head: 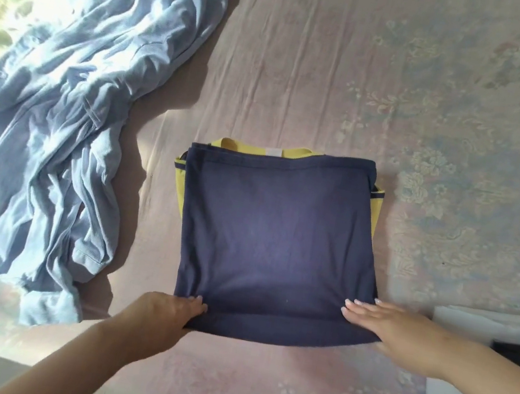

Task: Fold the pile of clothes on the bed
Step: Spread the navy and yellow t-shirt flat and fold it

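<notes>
Left hand [172, 310]: I'm pinching the navy shirt's [276, 233] near-left corner.
Right hand [390, 330]: I'm pressing flat, released, on its near-right corner.
Shirt: lying directly ahead.

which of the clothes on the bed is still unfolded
The light blue shirt at the left, lying crumpled and spread out. The navy and yellow shirt under both hands is already folded into a neat square.
</notes>
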Demonstrator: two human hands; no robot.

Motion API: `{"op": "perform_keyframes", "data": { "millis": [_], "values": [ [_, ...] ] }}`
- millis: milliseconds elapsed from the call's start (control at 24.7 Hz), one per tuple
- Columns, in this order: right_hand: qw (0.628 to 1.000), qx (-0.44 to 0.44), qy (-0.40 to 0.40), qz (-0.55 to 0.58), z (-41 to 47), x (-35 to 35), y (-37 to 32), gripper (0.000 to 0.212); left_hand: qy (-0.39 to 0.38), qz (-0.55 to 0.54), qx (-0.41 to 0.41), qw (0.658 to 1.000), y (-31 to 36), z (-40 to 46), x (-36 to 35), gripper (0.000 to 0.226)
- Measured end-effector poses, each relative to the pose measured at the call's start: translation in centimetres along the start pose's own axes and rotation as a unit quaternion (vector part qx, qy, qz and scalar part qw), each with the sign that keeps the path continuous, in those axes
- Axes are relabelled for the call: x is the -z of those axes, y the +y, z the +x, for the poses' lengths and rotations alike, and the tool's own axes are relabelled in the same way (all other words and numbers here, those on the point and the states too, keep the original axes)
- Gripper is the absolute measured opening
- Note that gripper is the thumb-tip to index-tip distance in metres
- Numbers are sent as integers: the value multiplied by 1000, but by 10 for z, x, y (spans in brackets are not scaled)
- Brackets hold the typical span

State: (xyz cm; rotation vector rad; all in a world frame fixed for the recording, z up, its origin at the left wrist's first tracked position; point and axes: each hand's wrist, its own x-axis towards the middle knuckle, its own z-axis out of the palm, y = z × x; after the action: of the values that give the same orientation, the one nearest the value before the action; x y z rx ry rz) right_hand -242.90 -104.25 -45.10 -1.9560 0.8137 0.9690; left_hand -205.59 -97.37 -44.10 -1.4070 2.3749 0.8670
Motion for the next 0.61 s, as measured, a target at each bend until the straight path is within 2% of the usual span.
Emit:
{"op": "perform_keyframes", "data": {
  "millis": [41,81,122,162,203,243,284,324,365,405,446,527,567,608],
  "values": [
    [993,-3,-54,107,-6,11,0,43,-123,-41,32,991,0,0,18,22],
    [973,-10,-73,219,-10,28,1,30,-211,-80,51,973,-8,3,34,20],
    [951,-18,-40,306,-13,49,3,22,-227,-138,56,962,-22,11,45,27],
    [924,-33,52,378,-11,70,9,19,-213,-204,74,953,-36,21,60,31],
    [879,-53,171,442,-6,87,17,18,-129,-299,107,939,-54,32,70,30],
    [807,-64,289,512,0,100,22,19,-7,-403,150,903,-70,43,80,27],
    [713,-57,375,590,9,107,25,21,144,-546,193,802,-82,52,85,22],
    [620,-38,411,668,22,108,27,26,262,-673,229,653,-90,59,83,24],
    [568,-34,404,716,35,101,26,32,315,-748,259,525,-95,64,73,34],
    [576,-66,377,723,46,89,21,38,322,-767,287,475,-89,67,58,43],
    [615,-124,350,695,55,75,17,39,298,-743,320,507,-77,70,41,45],
    [662,-213,380,610,68,53,13,27,265,-573,370,681,-55,72,11,38],
    [666,-218,428,571,70,49,10,20,281,-458,382,752,-47,73,1,38],
    [658,-203,485,539,70,51,6,19,317,-377,392,777,-41,72,-2,38]
  ]
}}
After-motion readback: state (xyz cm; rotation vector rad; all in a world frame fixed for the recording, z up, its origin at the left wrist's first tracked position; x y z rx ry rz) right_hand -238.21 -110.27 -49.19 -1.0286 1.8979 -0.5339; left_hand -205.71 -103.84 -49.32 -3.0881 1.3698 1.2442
